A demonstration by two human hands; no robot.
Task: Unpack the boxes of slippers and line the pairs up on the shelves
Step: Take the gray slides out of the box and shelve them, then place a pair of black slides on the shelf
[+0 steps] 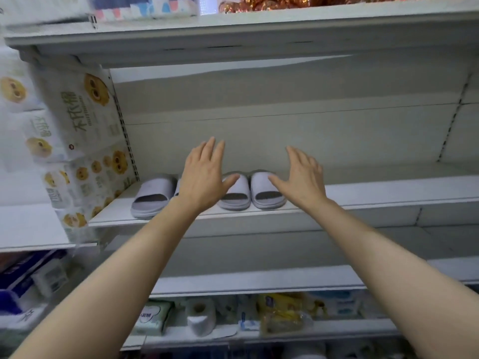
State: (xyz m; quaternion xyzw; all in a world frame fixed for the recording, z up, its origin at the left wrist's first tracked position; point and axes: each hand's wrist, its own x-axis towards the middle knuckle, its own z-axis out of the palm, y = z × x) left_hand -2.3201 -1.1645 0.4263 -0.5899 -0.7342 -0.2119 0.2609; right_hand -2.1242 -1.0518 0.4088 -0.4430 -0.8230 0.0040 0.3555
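Readable text: large yellow-green Chinese characters on the white tissue packs with yellow cartoon faces (85, 117), stacked left of the white metal shelf (363, 195); the smaller print is too blurred to read. On the lower shelf, a pale green wipes pack (153, 317) has a label that is illegible, as is the yellow snack bag (281, 313) beside a white paper roll (201, 317).

Three pale lilac rubber slides with grey footbeds show on the white shelf, toes facing back. The left slide (153, 194) stands apart. Its partner is almost entirely hidden behind the left hand (204, 174); only a sliver shows. The middle slide (236, 195) and right slide (268, 191) sit touching, side by side.

Both hands are raised, fingers straight and spread, gripping nothing. The left thumb overlaps the middle slide's strap; contact unclear. The right hand (302, 177) hovers just right of the right slide, its thumb tip over that strap's top edge.

Top shelf contents are cut off: foil-wrapped orange items (259, 3).
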